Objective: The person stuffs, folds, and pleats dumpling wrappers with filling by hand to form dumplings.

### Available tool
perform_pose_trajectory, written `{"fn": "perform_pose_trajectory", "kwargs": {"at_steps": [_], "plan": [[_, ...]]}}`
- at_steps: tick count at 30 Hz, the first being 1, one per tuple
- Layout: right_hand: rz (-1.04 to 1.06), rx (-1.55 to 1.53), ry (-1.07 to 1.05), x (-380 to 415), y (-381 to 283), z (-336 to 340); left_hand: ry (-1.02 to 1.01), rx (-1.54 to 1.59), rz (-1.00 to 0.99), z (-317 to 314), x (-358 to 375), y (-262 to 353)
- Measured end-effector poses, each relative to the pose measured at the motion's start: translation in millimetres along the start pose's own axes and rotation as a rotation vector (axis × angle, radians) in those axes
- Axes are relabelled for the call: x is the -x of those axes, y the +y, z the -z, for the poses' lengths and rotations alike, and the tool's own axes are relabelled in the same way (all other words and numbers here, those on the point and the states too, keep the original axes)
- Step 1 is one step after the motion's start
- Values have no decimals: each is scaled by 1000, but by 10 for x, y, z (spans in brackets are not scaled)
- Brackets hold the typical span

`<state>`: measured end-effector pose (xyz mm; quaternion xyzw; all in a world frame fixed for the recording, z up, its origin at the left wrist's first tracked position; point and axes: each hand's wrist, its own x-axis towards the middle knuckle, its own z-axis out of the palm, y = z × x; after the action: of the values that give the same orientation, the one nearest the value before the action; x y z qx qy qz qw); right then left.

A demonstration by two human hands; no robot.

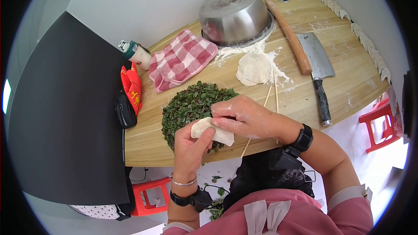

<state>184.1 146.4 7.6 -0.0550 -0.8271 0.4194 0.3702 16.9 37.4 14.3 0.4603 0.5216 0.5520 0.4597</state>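
Pink cloth clothing (305, 213) below, the left hand (188, 149) clamps folded white dough (224, 136) (seemingly for steadiness) as the right hand (246, 115) pinches its edge.

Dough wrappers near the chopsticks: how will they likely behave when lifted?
The dough wrappers look thin and soft, so they'd probably sag. Flour scattered around them may help them slide rather than stick. Their edges seem to overlap, so two might come up together.

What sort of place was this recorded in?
Probably a kitchen or food-prep corner, judging by the rolling pin, the cleaver and the folded dough being handled.
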Motion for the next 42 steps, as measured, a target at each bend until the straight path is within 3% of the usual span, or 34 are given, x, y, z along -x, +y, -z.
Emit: {"fn": "perform_pose_trajectory", "kwargs": {"at_steps": [2, 5, 11, 17, 26, 34, 36, 42], "plan": [[-151, -66, -40, -4, -42, 26, 26, 12, 4, 8, -5, -15], [-170, -123, 19, -7, -17, 17, 70, 64, -4, -31, -35, 3], [-2, -8, -32, 5, 36, -40, -35, 60, 74, 38, -9, 53], [-182, -1, -44, -18, -59, 18, 11, 20, 97, 30, -25, 32], [-63, 143, -31, -5, -17, -22, -26, -9, 94, 29, -16, 48], [-159, 136, 39, -9, 8, -41, 94, 104, 1, 24, -75, 11], [-167, 107, 46, -14, -13, -37, 135, -231, -228, -33, -87, -43], [-177, 71, 78, -21, -79, 3, 170, -319, -133, -60, -65, 37]]}}
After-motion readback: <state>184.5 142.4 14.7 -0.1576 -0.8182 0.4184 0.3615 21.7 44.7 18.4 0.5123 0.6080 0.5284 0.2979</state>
